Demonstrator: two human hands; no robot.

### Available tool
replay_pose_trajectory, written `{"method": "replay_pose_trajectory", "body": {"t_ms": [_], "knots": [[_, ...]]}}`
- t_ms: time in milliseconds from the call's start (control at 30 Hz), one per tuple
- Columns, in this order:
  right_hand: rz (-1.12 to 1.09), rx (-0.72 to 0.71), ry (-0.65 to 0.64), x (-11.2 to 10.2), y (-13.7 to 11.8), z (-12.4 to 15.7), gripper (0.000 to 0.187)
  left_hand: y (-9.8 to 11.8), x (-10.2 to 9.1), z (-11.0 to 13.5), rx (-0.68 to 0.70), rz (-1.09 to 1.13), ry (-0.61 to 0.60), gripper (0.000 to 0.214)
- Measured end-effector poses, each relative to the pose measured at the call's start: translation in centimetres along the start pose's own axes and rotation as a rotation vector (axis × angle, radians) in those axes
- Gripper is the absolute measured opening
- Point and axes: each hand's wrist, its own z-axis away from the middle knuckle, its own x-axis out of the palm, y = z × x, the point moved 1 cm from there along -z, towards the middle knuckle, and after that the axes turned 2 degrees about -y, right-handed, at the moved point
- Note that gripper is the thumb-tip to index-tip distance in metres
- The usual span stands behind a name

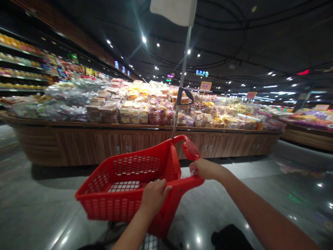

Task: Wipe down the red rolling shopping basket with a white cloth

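A red plastic shopping basket cart (125, 187) stands right in front of me, tilted, with nothing visible inside. My left hand (154, 196) is closed over its near rim. My right hand (205, 169) is closed on the red handle bar (191, 150) at the cart's right corner. A thin metal pole (182, 83) rises from the cart and carries a white flag (173, 10) at the top.
A long wooden display island (145, 142) piled with packaged breads and snacks crosses the view ahead. Shelves (20, 66) line the left wall. Another wooden display (309, 133) stands at the right. Glossy grey floor (273, 187) lies between them.
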Motion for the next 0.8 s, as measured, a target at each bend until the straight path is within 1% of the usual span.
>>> {"method": "replay_pose_trajectory", "body": {"t_ms": [67,200,300,400,500,600,667,733,800], "knots": [[0.017,0.017,0.014,0.3,0.0,0.0,0.023,-0.1,0.1,0.0,0.001,0.006,0.004,0.045],[0.047,0.060,0.149,2.6,-2.1,-0.9,0.020,0.0,0.1,-0.1,0.004,0.009,0.012,0.045],[-0.014,0.008,0.246,3.5,-3.2,-0.4,0.019,-0.2,0.1,0.0,0.020,0.010,0.013,0.044],[-0.087,-0.115,0.318,3.0,-2.3,1.8,0.023,-0.7,0.0,0.2,0.039,0.017,0.010,0.043],[-0.145,-0.176,0.403,2.7,0.5,4.2,0.027,-1.2,-0.2,0.5,0.043,0.028,0.011,0.043],[-0.191,-0.210,0.543,3.5,2.8,5.5,0.029,-1.4,-0.4,0.6,0.041,0.038,0.021,0.043],[-0.214,-0.221,0.663,4.8,3.0,5.6,0.030,-1.5,-0.5,0.6,0.044,0.041,0.028,0.042],[-0.247,-0.246,0.778,6.3,2.0,5.6,0.030,-1.5,-0.5,0.5,0.047,0.043,0.035,0.042],[-0.287,-0.321,0.821,7.6,0.7,5.7,0.031,-1.6,-0.5,0.5,0.052,0.046,0.040,0.042]]}}
